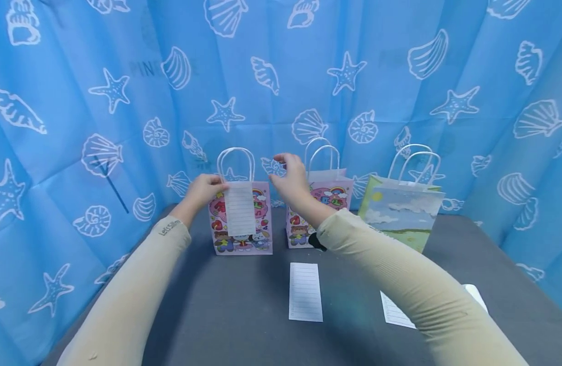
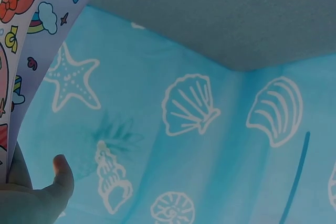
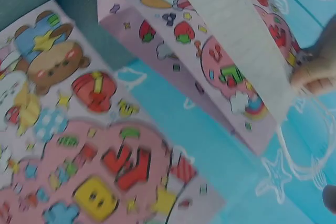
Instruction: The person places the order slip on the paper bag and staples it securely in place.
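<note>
My left hand [image 1: 203, 190] pinches the top corner of a lined paper slip [image 1: 241, 209], which hangs over the front of the left pink cartoon paper bag [image 1: 264, 239]. In the right wrist view, the left fingers [image 3: 315, 74] are at the slip's upper end, beside the white handle [image 3: 287, 161]. One finger [image 2: 63, 177] sticks out beside the bag's edge in the left wrist view. My right hand [image 1: 292, 178] is raised between the left bag and a second pink bag [image 1: 299, 235], fingers loosely bent, thumb apart, holding nothing. It overlaps the second bag in the head view.
To the right stands a paper bag with a sky-and-meadow print [image 1: 402, 213]. On the dark grey table [image 1: 244, 315] lie a lined slip [image 1: 305, 292] and another slip [image 1: 396, 311], partly hidden by my right sleeve. A white object [image 1: 475, 295] shows behind that sleeve. A blue shell-print curtain [image 1: 281, 61] hangs around.
</note>
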`<state>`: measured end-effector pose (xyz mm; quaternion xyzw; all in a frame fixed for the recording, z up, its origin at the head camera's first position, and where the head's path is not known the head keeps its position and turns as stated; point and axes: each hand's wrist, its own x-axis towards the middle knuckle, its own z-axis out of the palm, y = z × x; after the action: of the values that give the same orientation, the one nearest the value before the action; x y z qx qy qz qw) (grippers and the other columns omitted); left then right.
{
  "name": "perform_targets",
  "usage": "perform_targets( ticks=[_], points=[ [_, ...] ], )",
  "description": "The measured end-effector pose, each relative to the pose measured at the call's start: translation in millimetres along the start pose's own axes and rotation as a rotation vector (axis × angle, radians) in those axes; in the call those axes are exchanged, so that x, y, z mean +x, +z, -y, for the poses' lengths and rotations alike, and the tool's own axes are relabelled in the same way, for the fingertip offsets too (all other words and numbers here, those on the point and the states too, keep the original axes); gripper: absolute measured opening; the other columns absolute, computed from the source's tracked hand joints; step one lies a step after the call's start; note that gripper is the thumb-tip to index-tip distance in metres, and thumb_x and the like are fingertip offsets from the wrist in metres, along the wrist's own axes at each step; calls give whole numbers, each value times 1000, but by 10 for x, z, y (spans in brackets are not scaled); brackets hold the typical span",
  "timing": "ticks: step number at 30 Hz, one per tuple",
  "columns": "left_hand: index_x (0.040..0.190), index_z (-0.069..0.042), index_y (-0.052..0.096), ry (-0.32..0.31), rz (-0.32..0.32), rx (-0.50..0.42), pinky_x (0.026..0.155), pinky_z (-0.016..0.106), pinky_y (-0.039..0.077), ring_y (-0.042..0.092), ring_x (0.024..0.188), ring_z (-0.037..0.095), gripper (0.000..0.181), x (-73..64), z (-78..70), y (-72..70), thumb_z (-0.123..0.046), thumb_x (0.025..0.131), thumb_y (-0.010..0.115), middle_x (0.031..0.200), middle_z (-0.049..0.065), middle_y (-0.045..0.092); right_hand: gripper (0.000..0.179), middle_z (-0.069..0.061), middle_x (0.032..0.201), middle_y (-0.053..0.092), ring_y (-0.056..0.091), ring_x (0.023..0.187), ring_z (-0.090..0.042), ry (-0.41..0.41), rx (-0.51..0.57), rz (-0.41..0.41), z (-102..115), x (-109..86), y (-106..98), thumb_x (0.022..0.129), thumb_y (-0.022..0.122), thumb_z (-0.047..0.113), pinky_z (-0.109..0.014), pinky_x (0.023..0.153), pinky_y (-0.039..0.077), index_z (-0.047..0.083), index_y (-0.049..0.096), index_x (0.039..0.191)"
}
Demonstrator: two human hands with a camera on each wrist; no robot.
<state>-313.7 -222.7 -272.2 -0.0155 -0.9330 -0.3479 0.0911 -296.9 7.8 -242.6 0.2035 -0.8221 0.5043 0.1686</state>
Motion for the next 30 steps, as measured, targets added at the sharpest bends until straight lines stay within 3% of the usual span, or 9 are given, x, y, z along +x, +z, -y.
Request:
perform_targets(
  ticks=[7, 16, 24, 30],
  points=[
    [110, 0, 67, -4, -2, -13, 71, 34, 47, 59, 81, 25, 31, -15, -12, -7, -27, 100, 56, 98, 17, 67, 37, -19, 126, 49, 46, 116, -32, -45, 25, 0, -8, -168, -484, 90, 63, -1, -41, 96, 42, -5, 53, 126],
    [113, 0, 66, -8, -7, -20, 73, 35, 48, 60, 83, 26, 33, -16, -11, 12, -28, 100, 56, 100, 18, 67, 32, -23, 125, 51, 48, 114, -37, -115, -45, -59, -130, -408, -1017, 91, 60, -3, -46, 91, 41, -10, 53, 121],
    [111, 0, 66, 2, -7, -9, 74, 36, 47, 59, 84, 26, 33, -27, 0, 31, -29, 100, 56, 99, 17, 67, 30, -23, 124, 53, 50, 113, -36, -76, -88, -108, -191, -615, -1330, 94, 59, -1, -45, 91, 42, -10, 53, 121],
    [111, 0, 66, 10, -10, -12, 73, 36, 46, 58, 84, 26, 33, -51, -2, 16, -29, 101, 55, 99, 17, 66, 32, -22, 124, 54, 50, 113, -35, -70, -101, -128, -244, -697, -1508, 95, 59, 3, -36, 88, 42, -10, 52, 123]
  ],
)
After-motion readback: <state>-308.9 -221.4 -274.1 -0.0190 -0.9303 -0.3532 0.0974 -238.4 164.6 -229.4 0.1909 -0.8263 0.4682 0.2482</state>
